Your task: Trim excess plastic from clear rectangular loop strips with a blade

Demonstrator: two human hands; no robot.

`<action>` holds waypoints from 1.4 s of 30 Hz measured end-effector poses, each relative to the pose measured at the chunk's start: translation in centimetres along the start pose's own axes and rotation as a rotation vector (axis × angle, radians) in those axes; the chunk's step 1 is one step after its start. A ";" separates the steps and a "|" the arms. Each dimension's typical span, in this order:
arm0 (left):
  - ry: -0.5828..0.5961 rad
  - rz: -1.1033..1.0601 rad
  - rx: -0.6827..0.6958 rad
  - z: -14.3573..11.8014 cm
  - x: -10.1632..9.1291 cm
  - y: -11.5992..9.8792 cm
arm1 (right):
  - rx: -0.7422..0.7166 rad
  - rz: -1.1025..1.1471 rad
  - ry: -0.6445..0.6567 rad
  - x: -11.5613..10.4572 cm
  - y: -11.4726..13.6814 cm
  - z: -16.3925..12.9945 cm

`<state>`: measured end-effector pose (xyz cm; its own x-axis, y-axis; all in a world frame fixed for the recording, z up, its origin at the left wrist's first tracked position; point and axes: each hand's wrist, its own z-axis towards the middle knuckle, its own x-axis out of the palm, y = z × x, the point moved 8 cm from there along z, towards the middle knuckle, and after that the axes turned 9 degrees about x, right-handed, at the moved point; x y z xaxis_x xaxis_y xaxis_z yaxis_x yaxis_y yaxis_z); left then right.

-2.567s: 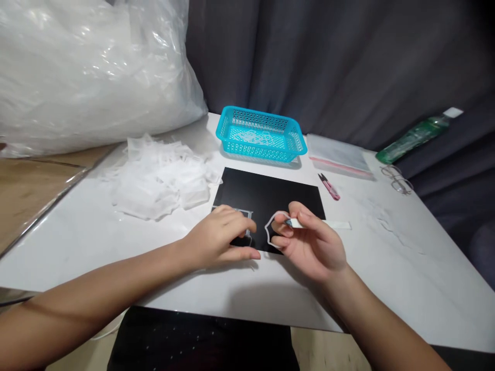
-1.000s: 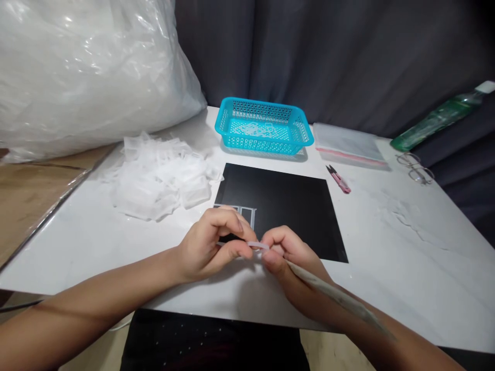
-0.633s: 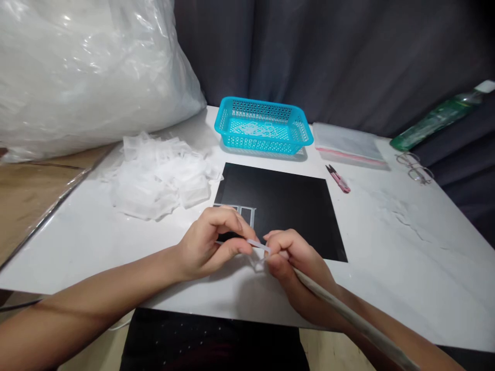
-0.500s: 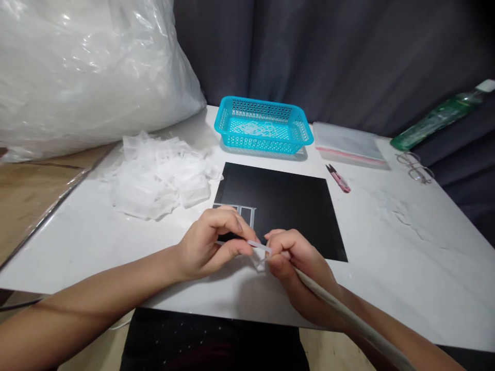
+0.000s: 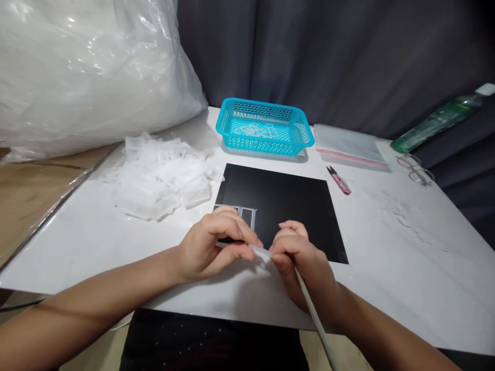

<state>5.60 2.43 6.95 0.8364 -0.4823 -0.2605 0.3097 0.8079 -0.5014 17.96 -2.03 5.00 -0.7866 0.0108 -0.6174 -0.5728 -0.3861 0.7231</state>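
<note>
My left hand point(image 5: 218, 242) is closed on one end of a small translucent white plastic piece point(image 5: 260, 251) above the table's front part. At the piece's other end, my right hand point(image 5: 305, 260) pinches with thumb and forefinger. A long pale cord or rod point(image 5: 315, 314) runs from beside my right hand down past the bottom edge; whether I grip it cannot be told. Behind my hands lies a flat black sheet point(image 5: 286, 201), with a thin whitish frame-shaped piece point(image 5: 253, 219) on its left part, partly hidden by my left hand.
A heap of translucent white pieces point(image 5: 162, 180) lies left, before a large bulging plastic bag point(image 5: 96, 72). A blue basket point(image 5: 266, 149) with small white bits stands behind. Rightward are pink thread snips point(image 5: 339, 181), clear plastic bags point(image 5: 350, 144), glasses point(image 5: 419, 175) and a green bottle point(image 5: 433, 123).
My right hand has turned, its fingers now higher and more curled. The cord or rod has swung to a steeper angle. The plastic piece between my hands has tilted slightly.
</note>
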 end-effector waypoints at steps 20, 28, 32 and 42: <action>0.066 -0.033 -0.049 -1.3 0.7 0.9 | 0.022 0.108 -0.111 0.1 -1.6 -0.4; 0.032 0.253 -0.076 -0.8 -0.5 1.0 | -0.031 0.311 -0.207 -0.9 -1.4 -0.1; 0.006 0.217 -0.181 -0.6 -1.0 1.3 | -0.032 0.235 -0.221 -1.0 -1.1 -0.2; -0.077 -0.120 -0.459 -1.6 -0.6 2.8 | -0.063 0.214 -0.214 -0.8 -1.3 -0.7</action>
<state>5.20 4.46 4.38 0.8436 -0.5221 -0.1252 0.1887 0.5065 -0.8413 19.49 -2.15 4.35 -0.9223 0.1145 -0.3690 -0.3787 -0.4569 0.8048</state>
